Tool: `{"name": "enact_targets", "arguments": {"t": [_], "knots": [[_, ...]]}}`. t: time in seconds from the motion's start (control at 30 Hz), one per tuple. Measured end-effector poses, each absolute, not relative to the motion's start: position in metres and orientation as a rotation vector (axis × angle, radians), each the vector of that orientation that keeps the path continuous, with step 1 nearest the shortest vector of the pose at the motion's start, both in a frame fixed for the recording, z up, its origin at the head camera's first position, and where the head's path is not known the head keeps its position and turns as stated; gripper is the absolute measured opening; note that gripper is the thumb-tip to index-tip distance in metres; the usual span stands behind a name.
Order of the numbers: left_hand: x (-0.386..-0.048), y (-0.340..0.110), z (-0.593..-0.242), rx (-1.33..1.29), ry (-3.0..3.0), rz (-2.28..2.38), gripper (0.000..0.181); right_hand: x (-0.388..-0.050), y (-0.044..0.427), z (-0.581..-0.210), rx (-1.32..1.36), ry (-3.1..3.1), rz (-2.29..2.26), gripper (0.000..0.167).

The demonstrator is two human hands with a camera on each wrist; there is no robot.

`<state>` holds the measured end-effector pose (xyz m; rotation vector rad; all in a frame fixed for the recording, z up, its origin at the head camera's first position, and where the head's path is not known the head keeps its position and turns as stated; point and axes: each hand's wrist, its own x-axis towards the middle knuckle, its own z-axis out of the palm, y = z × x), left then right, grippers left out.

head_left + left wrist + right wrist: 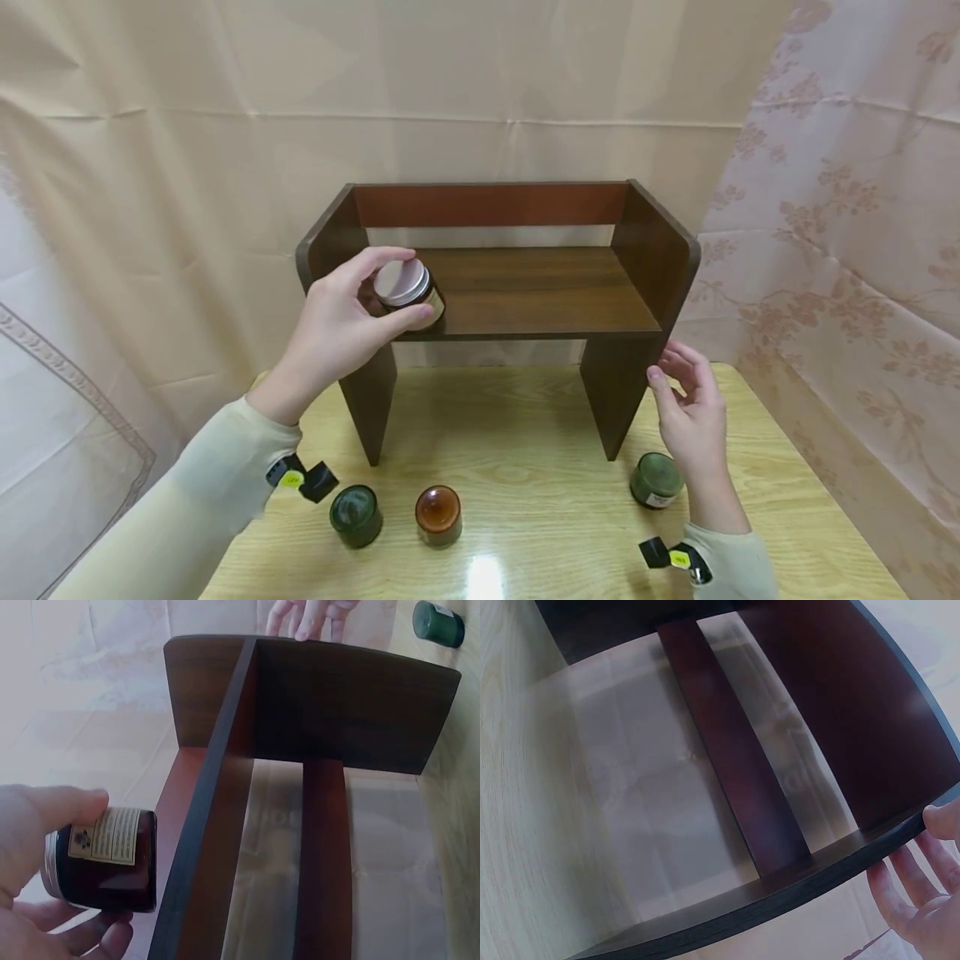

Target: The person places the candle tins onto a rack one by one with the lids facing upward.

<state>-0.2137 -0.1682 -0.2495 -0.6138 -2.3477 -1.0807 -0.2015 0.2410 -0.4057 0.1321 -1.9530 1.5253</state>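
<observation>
My left hand (348,321) grips a dark amber glass jar (435,310) with a silver lid, thumb on one side and fingers on the other. The jar's printed label (105,836) shows in the left wrist view. It is held at the left end of the brown wooden shelf (536,292), tilted in the head view; whether its base touches the board cannot be told. At the shelf's right side panel (622,392), my right hand (693,412) has its fingers loosely bent, with the thumb and fingertips at the panel's outer edge.
On the light wooden table (517,517) stand a dark green jar (356,517) at front left, an amber jar (438,517) beside it, and a green jar (656,481) close to my right wrist. A beige curtain (480,92) hangs behind the shelf.
</observation>
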Motion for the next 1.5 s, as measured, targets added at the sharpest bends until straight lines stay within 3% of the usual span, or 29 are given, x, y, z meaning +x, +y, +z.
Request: {"name": "enact_targets", "arguments": {"t": [0.4,1.5], "knots": [[-0.24,-0.16,-0.249,-0.4,-2.366,-1.033,0.056,-0.203,0.244,-0.409,0.133,-1.963,1.505,0.042],[-0.266,-0.156,-0.256,-0.235,-2.439,-1.138,0.065,-0.201,0.243,-0.406,0.136,-1.936,1.54,0.043]]}}
